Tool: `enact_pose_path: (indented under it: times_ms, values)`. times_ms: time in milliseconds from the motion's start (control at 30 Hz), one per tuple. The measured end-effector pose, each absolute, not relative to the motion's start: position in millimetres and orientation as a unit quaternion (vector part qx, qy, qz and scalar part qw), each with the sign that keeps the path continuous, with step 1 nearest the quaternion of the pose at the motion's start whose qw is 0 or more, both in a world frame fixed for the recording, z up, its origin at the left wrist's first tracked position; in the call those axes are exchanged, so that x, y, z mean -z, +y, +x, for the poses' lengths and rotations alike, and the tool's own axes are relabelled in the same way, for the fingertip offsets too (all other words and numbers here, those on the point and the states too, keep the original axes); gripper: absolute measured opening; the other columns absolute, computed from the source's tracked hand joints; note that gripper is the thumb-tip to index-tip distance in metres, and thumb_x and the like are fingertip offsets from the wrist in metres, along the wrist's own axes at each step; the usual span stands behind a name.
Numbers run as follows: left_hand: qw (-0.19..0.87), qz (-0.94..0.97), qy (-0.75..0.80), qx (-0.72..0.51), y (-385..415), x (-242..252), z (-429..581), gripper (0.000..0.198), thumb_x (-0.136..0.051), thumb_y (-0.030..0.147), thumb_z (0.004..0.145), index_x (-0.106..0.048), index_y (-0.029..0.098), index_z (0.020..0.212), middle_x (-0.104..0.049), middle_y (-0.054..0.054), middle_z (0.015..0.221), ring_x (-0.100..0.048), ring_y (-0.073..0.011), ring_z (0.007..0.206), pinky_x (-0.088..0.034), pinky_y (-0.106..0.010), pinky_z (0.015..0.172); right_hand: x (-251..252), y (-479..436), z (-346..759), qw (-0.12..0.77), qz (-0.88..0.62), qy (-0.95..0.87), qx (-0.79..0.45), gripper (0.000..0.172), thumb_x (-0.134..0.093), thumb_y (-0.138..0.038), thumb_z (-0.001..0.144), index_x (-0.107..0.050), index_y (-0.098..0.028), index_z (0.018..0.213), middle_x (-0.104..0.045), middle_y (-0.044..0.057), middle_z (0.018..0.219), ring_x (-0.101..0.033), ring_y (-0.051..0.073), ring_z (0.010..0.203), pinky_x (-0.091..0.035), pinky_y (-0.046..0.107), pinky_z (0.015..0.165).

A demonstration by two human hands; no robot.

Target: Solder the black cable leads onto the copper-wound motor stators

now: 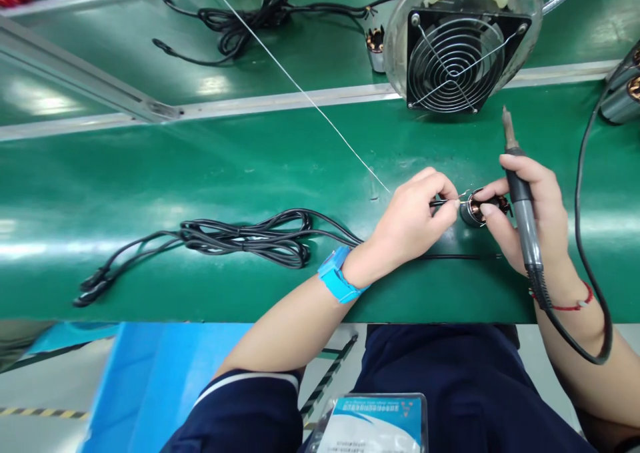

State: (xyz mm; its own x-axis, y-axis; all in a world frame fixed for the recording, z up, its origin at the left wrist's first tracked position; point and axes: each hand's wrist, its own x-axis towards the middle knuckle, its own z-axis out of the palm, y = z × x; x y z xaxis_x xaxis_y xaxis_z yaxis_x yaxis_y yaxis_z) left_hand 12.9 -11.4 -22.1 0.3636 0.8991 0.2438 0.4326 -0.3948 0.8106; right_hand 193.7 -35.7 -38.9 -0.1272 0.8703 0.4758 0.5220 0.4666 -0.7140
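Observation:
My left hand [415,206] pinches a stripped end of the black power cable [245,239] against a small metal motor part with copper windings [470,214]. A thin whitish strand [320,109], perhaps solder wire, runs from the upper left down to this hand. In my right hand [547,206] lies a soldering iron [523,206], tip pointing up and away from the motor part. The thumb and forefinger of that hand steady the motor part on the green bench. The rest of the cable lies bundled to the left.
A fan with a round wire guard [453,73] stands behind my hands. On the shelf are another black cable bundle [245,23] and a motor part [376,56]. More metal motor parts [623,103] sit at the right edge. The iron's cord [580,193] loops on the right.

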Motion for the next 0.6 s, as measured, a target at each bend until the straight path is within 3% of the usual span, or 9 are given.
enact_pose_path:
  times_ms: [200, 400, 500, 600]
  values:
    - [0.333, 0.739, 0.463, -0.358, -8.8, 23.6, 14.0, 0.015, -0.055, 0.005, 0.078, -0.055, 0.016, 0.069, -0.055, 0.002, 0.07, -0.049, -0.0091, 0.067, -0.045, -0.023, 0.065, 44.0, -29.2, 189.9, 0.423, -0.503, -0.733, -0.178, 0.051, -0.064, -0.023, 0.084, -0.045, -0.029, 0.131, -0.065, -0.002, 0.083, -0.063, 0.018, 0.078, -0.053, 0.037, 0.077]
    - [0.333, 0.731, 0.479, -0.353, -9.2, 23.1, 14.4, 0.014, -0.056, 0.005, 0.077, -0.055, 0.017, 0.068, -0.056, 0.002, 0.071, -0.049, -0.0091, 0.068, -0.045, -0.023, 0.065, 39.3, -30.4, 176.1, 0.436, -0.523, -0.722, -0.123, 0.051, -0.061, -0.019, 0.082, -0.046, -0.031, 0.129, -0.066, -0.002, 0.087, -0.066, 0.021, 0.083, -0.053, 0.042, 0.082]
    - [0.339, 0.732, 0.478, -0.348, -10.5, 22.5, 15.3, 0.015, -0.055, 0.004, 0.077, -0.055, 0.016, 0.068, -0.056, 0.002, 0.071, -0.049, -0.0088, 0.067, -0.044, -0.023, 0.064, 33.7, -41.6, 181.0, 0.472, -0.527, -0.698, -0.112, 0.044, -0.058, -0.023, 0.088, -0.049, -0.03, 0.13, -0.068, -0.002, 0.088, -0.067, 0.02, 0.084, -0.051, 0.045, 0.089]
    - [0.344, 0.734, 0.477, -0.339, -11.8, 23.2, 16.7, 0.017, -0.054, 0.003, 0.076, -0.054, 0.016, 0.066, -0.055, 0.003, 0.07, -0.049, -0.0086, 0.067, -0.044, -0.023, 0.063, 36.0, -56.4, 191.5, 0.545, -0.511, -0.659, -0.089, 0.038, -0.057, -0.03, 0.091, -0.056, -0.031, 0.129, -0.069, 0.0, 0.091, -0.068, 0.018, 0.074, -0.056, 0.04, 0.076]
